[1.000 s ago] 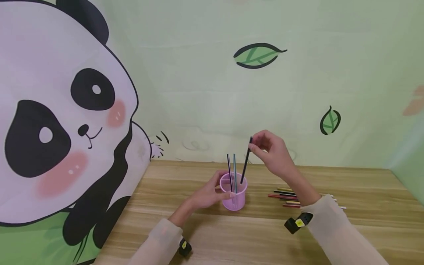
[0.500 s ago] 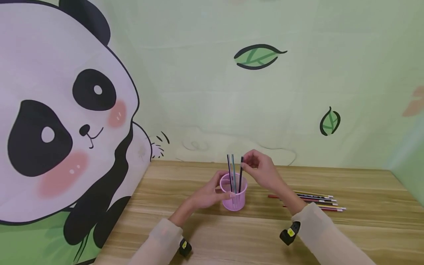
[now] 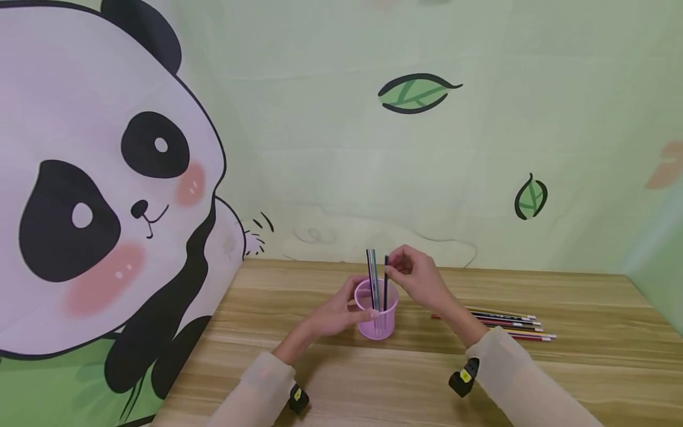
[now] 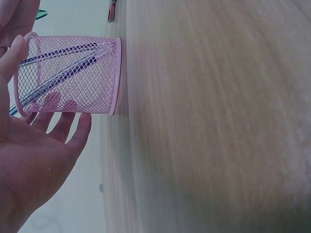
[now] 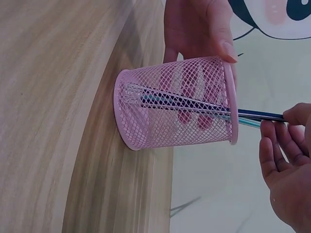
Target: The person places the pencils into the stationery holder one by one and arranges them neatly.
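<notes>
A pink mesh pencil cup (image 3: 376, 326) stands upright on the wooden table. My left hand (image 3: 335, 311) grips it from the left, thumb across the near side of the rim and fingers behind, as the right wrist view also shows. Between thumb and fingers of my right hand (image 3: 418, 276) is the top of a dark pencil (image 3: 386, 284), its lower part inside the cup. Several other pencils (image 3: 372, 270), dark and teal ones, lean at the cup's left side. Through the mesh in the left wrist view, the pencils (image 4: 63, 77) slant across the cup.
Several loose pencils (image 3: 512, 323), red, black and yellow with white ends, lie on the table (image 3: 395, 385) to the right, partly behind my right forearm. A cloth backdrop with a panda (image 3: 176, 249) and leaves rises behind the table.
My right hand has moved down and left, lowering the dark pencil into the cup, where it stands more upright. The left hand and cup have stayed put.
</notes>
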Demonstrator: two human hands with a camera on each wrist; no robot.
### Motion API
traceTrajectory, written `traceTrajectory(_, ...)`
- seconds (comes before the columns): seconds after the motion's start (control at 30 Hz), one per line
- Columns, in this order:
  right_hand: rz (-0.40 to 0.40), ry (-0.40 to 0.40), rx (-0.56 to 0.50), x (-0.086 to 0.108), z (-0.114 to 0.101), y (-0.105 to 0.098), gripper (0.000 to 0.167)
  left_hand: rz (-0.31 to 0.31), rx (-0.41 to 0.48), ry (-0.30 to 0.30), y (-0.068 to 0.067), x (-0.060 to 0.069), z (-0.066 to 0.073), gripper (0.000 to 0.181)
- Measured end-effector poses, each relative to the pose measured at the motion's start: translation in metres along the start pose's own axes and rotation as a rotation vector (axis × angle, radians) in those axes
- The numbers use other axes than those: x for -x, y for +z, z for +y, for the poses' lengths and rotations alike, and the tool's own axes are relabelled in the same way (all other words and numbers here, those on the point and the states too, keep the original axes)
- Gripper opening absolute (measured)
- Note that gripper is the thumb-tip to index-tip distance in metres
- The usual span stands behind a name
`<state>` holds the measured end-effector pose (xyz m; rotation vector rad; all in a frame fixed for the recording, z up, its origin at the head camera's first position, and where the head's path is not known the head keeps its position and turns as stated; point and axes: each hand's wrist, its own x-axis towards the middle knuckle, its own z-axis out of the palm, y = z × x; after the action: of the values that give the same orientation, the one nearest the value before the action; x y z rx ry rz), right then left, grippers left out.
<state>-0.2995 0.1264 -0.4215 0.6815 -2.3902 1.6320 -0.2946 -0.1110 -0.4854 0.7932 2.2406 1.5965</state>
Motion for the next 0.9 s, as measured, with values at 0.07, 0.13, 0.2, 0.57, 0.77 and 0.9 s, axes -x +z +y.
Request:
traceTrajectory(0.07,-0.005,0.004,0.005,0.0,0.001,0.001,0.013,-0.001,-0.001,-0.001,0.0,0.0,0.0,0.074)
traceTrajectory(0.13,-0.012,0.009,0.01,0.001,0.002,0.002,0.013,-0.001,-0.005,-0.001,0.001,0.0,0.001,0.074)
traceTrajectory(0.2,-0.019,0.016,0.014,0.002,0.004,0.003,0.013,-0.003,-0.005,-0.001,0.001,0.0,0.002,0.073)
traceTrajectory(0.57,-0.035,0.002,0.104,0.006,0.013,-0.003,0.013,0.005,-0.006,0.005,0.002,0.001,0.002,0.074)
traceTrajectory(0.77,-0.074,0.005,0.191,0.013,0.014,-0.021,0.011,0.004,0.002,0.011,0.002,0.0,0.002,0.073)
traceTrajectory(0.9,-0.092,-0.005,0.248,0.022,0.02,-0.034,0.01,0.003,0.0,0.005,0.001,0.0,0.002,0.074)
